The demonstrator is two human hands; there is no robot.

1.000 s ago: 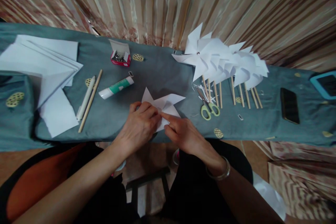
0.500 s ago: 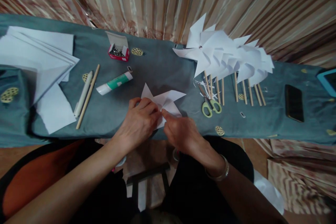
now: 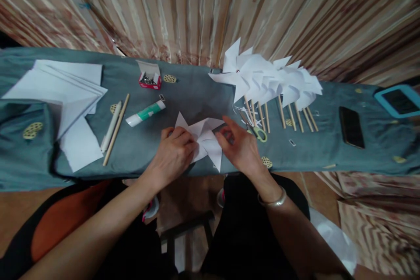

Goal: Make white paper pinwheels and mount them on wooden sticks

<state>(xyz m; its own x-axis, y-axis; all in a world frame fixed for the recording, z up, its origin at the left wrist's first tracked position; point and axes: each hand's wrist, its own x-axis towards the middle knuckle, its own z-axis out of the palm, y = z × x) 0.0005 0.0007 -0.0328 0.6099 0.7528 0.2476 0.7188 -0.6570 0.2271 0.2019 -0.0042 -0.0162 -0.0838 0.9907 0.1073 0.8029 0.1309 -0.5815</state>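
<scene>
A white paper pinwheel lies at the near side of the table, its blades folded toward the middle. My left hand is closed on its left part, fingers pressed down near the centre. Just off the right blades, my right hand has its thumb and fingers apart, with nothing visible between them. A green and white glue stick lies to the left behind my left hand. Green-handled scissors rest beyond my right hand, partly covered by it, beside thin paper scraps.
Finished pinwheels on wooden sticks lie overlapped at the back right. A red box of pins stands open at the back. A pen and a loose stick lie near paper sheets. A phone and blue-framed device are far right.
My right hand has lifted off the pinwheel's centre and moved right, its fingers spreading. My left hand still presses the paper. The head view has shifted.
</scene>
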